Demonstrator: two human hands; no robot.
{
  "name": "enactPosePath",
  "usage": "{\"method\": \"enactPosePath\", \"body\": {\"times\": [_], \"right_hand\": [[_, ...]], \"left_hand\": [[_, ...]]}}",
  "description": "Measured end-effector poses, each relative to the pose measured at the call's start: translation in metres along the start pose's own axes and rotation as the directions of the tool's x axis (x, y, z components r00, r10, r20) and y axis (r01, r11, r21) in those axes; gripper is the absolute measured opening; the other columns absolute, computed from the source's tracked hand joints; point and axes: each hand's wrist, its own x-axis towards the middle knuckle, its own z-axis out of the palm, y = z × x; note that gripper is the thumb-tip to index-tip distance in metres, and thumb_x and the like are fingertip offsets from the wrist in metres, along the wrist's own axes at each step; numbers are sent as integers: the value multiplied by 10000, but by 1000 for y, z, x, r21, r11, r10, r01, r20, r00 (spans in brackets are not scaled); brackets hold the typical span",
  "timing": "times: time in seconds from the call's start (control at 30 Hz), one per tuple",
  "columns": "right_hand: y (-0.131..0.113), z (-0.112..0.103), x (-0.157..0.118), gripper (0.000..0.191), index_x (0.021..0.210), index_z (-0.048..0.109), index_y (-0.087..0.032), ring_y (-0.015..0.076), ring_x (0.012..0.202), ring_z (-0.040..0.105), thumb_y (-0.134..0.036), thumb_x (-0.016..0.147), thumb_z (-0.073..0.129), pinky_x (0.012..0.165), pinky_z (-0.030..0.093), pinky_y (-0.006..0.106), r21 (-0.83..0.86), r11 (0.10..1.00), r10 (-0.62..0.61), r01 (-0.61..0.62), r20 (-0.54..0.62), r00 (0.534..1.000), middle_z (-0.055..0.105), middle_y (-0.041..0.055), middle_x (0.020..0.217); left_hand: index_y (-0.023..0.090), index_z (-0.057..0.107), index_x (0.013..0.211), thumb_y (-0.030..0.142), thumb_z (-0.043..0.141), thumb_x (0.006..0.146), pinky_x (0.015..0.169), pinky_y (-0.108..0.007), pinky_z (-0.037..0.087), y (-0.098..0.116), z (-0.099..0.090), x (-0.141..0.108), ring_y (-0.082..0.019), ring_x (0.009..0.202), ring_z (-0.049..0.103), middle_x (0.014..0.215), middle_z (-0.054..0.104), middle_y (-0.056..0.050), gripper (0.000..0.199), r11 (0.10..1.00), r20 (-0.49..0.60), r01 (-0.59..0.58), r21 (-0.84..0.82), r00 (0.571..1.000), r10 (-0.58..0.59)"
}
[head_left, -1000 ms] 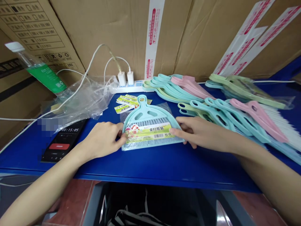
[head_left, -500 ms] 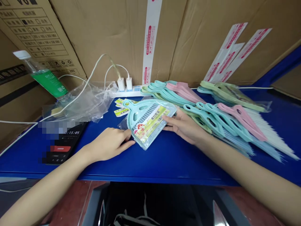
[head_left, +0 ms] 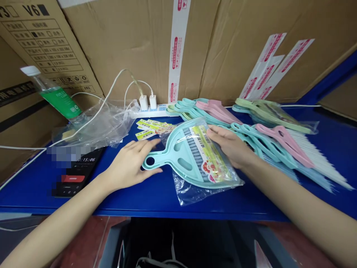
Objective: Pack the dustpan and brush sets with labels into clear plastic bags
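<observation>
A turquoise dustpan (head_left: 174,154) lies over the table with its handle to the left, a grey-bristled hand brush (head_left: 194,150) nested in it. Over the brush is a yellow-green printed card (head_left: 208,149). A clear plastic bag (head_left: 188,191) covers the wide part and hangs past the near edge, while the handle sticks out bare. My right hand (head_left: 228,143) grips the wide end at the right, thumb on top. My left hand (head_left: 136,160) is around the handle's end, fingers and thumb spread apart on either side of it.
Behind and right lie stacked turquoise and pink dustpans (head_left: 217,111), several brushes (head_left: 267,141) and a bagged green set (head_left: 273,113). Loose cards (head_left: 146,134) lie behind my left hand. At left are crumpled plastic bags (head_left: 103,123), a bottle (head_left: 61,100), cables, a power strip (head_left: 161,109) and a phone (head_left: 80,171).
The bagged dustpan set has turned so its handle now points left, and it has moved nearer and right. My left hand has shifted from its corner to the handle, its fingers opening.
</observation>
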Motion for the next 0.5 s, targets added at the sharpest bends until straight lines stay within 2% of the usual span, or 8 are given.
{"method": "enactPosePath", "body": {"times": [0.1, 0.17, 0.23, 0.4, 0.5], "right_hand": [[2, 2, 1, 209, 982, 661, -236, 222, 932, 715, -390, 875, 567, 829, 569, 355, 1, 1000, -4, 4, -17, 1000, 765, 27, 940], [3, 2, 1, 201, 979, 669, -238, 220, 939, 717, -360, 902, 530, 847, 568, 360, 37, 999, 34, -33, -21, 999, 767, 30, 941], [1, 1, 1, 206, 1002, 672, -238, 228, 923, 725, -336, 913, 513, 833, 581, 372, 82, 994, 77, -78, 23, 997, 769, 40, 939], [-9, -5, -7, 257, 1156, 626, -253, 207, 811, 738, -289, 919, 531, 713, 620, 349, 72, 982, 151, -174, 248, 957, 763, 53, 1009], [-15, -11, -12, 264, 1170, 620, -249, 185, 778, 735, -291, 920, 548, 692, 623, 312, 45, 983, 156, -180, 329, 931, 760, 52, 1011]], "left_hand": [[170, 589, 1209, 538, 510, 939, 788, -355, 539, 6, 0, 1, -240, 801, 716, 944, 747, -79, 463, 1000, 84, -20, -14, 996, 21], [172, 619, 1123, 520, 450, 967, 711, -324, 528, 9, -1, 2, -218, 683, 700, 775, 726, -45, 417, 999, 108, 25, 19, 994, -27], [178, 622, 1056, 519, 415, 970, 664, -305, 513, 10, -3, 4, -208, 626, 681, 679, 691, -22, 408, 995, 108, 88, 39, 990, -92], [194, 604, 1015, 511, 398, 958, 622, -291, 488, 11, -7, 5, -218, 634, 680, 693, 693, -31, 382, 984, 67, 174, 45, 982, -177], [199, 597, 998, 504, 377, 963, 613, -295, 477, 10, -8, 5, -231, 680, 698, 761, 723, -46, 378, 979, 47, 196, 58, 979, -199]]}}
